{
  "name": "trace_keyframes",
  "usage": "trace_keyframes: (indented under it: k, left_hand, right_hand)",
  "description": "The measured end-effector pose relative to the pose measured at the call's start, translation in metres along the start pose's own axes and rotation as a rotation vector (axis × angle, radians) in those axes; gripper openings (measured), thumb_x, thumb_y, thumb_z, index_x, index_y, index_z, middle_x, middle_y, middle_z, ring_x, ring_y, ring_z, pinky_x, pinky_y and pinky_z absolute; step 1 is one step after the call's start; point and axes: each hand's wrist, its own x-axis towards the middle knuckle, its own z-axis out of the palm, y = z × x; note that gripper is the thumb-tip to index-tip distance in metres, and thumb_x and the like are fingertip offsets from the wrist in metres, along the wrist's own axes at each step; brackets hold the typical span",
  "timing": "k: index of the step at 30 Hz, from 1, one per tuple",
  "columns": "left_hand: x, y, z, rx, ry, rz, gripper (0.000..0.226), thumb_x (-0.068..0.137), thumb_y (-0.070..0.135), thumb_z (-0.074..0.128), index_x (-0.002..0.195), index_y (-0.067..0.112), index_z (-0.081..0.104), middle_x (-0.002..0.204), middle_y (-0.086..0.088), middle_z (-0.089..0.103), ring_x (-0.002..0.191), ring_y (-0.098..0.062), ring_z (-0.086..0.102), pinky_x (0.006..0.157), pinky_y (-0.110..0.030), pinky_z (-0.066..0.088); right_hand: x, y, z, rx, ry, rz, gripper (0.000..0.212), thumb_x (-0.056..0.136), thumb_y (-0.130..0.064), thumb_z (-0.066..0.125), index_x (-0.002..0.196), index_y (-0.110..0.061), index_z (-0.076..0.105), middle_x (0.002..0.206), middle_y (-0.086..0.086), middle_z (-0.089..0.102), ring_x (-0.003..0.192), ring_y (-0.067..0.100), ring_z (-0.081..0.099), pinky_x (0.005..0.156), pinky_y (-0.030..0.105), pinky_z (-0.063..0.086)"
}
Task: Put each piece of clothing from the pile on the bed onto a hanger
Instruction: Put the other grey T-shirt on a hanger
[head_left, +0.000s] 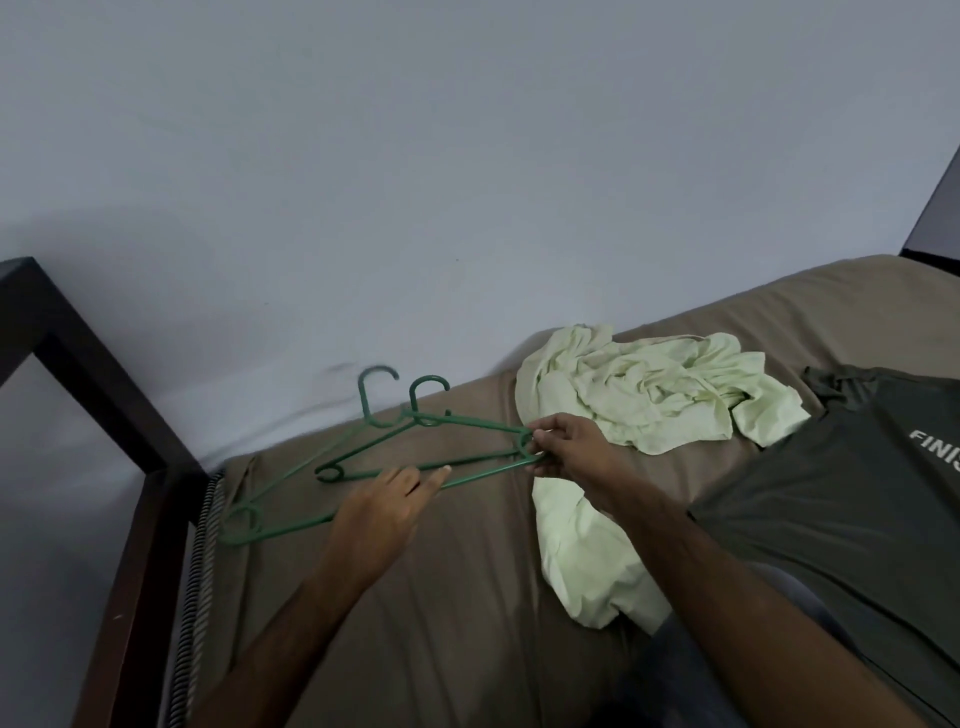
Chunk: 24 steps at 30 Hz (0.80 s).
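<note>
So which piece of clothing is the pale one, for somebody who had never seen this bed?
Start at the brown bed along the grey wall. Right of the green hangers that both hands hold lies the pale green garment, crumpled in a heap with one part trailing toward the camera. Its neighbour to the right, the dark grey shirt, lies flatter and bears white letters.

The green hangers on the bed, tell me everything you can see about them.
There are two green hangers, thin and plastic-looking, each with a curved hook and small loops at the shoulder ends. They lie overlapped and seemingly tangled on the brown bed sheet, hooks toward the wall. The right hand pinches their right ends beside the pale green garment. The left hand rests straight fingers on a lower bar. No clothing hangs on either.
</note>
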Motion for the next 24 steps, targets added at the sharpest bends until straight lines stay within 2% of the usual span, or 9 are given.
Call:
trace_keyframes:
  k: [6,9,11,14,16,19,20,22,24]
  left_hand:
    - [0.024,-0.013,-0.031,0.041,0.173,0.035,0.019,0.098,0.032,0.062,0.110,0.022,0.072,0.079,0.003,0.057,0.068,-0.017,0.053,0.055,-0.031,0.042]
    - [0.056,-0.010,-0.041,0.002,0.203,0.041,0.027,0.100,0.039,0.056,0.111,0.020,0.071,0.097,-0.001,0.063,0.083,-0.023,0.059,0.069,-0.037,0.043]
    - [0.079,-0.004,-0.047,-0.056,0.273,-0.032,0.031,0.099,0.039,0.054,0.118,0.022,0.070,0.120,-0.002,0.063,0.105,-0.027,0.060,0.085,-0.043,0.039]
    - [0.123,0.007,-0.054,-0.135,0.379,-0.154,0.042,0.096,0.032,0.056,0.135,0.019,0.060,0.149,-0.005,0.049,0.139,-0.028,0.044,0.107,-0.052,0.030]
    - [0.165,0.014,-0.052,-0.182,0.348,-0.210,0.054,0.097,0.035,0.050,0.147,0.016,0.046,0.154,-0.006,0.042,0.144,-0.027,0.039,0.113,-0.053,0.027]
    - [0.228,0.040,-0.044,-0.377,0.153,-0.161,0.048,0.100,0.040,0.040,0.145,0.024,0.043,0.120,0.002,0.066,0.107,-0.023,0.065,0.091,-0.046,0.045]
    - [0.246,0.054,-0.041,-0.457,0.074,-0.130,0.036,0.103,0.038,0.039,0.137,0.030,0.047,0.104,0.007,0.069,0.093,-0.024,0.068,0.080,-0.041,0.048]
    - [0.275,0.087,-0.032,-0.546,-0.043,-0.058,0.021,0.105,0.035,0.041,0.123,0.038,0.052,0.090,0.009,0.068,0.083,-0.024,0.068,0.069,-0.035,0.049]
    - [0.301,0.123,-0.026,-0.568,-0.077,0.025,0.022,0.105,0.036,0.042,0.122,0.040,0.054,0.095,0.009,0.070,0.086,-0.024,0.067,0.069,-0.035,0.049]
  right_hand:
    - [-0.007,-0.033,-0.008,0.030,-0.018,-0.151,0.015,0.102,0.000,0.051,0.110,0.004,0.062,0.086,0.016,0.068,0.070,0.031,0.071,0.064,0.031,0.061]
    - [-0.018,-0.044,-0.041,0.084,0.071,-0.182,0.013,0.102,0.000,0.050,0.106,0.000,0.062,0.084,0.015,0.069,0.069,0.032,0.072,0.061,0.028,0.060]
    - [-0.028,-0.051,-0.075,0.095,0.164,-0.199,0.012,0.102,0.000,0.049,0.104,-0.001,0.060,0.081,0.013,0.068,0.065,0.030,0.073,0.058,0.027,0.059]
    - [-0.049,-0.058,-0.134,0.088,0.300,-0.216,0.010,0.102,0.001,0.048,0.105,0.001,0.058,0.075,0.010,0.067,0.059,0.027,0.072,0.053,0.025,0.058]
    - [-0.072,-0.064,-0.170,0.121,0.354,-0.232,0.016,0.097,-0.008,0.060,0.108,0.003,0.056,0.072,0.008,0.068,0.058,0.026,0.072,0.053,0.025,0.059]
    - [-0.113,-0.069,-0.220,0.153,0.481,-0.282,0.072,0.062,-0.046,0.091,0.107,0.002,0.060,0.074,0.006,0.070,0.064,0.024,0.073,0.059,0.029,0.061]
    - [-0.124,-0.069,-0.235,0.137,0.530,-0.279,0.063,0.071,-0.040,0.087,0.108,0.003,0.060,0.074,0.006,0.070,0.065,0.022,0.072,0.059,0.029,0.061]
    - [-0.145,-0.064,-0.270,0.115,0.602,-0.252,0.017,0.098,-0.010,0.060,0.108,0.004,0.059,0.077,0.009,0.068,0.061,0.018,0.071,0.056,0.027,0.060]
    - [-0.169,-0.062,-0.302,0.028,0.690,-0.174,0.011,0.102,0.001,0.048,0.101,-0.003,0.059,0.084,0.014,0.063,0.057,0.018,0.070,0.051,0.024,0.058]
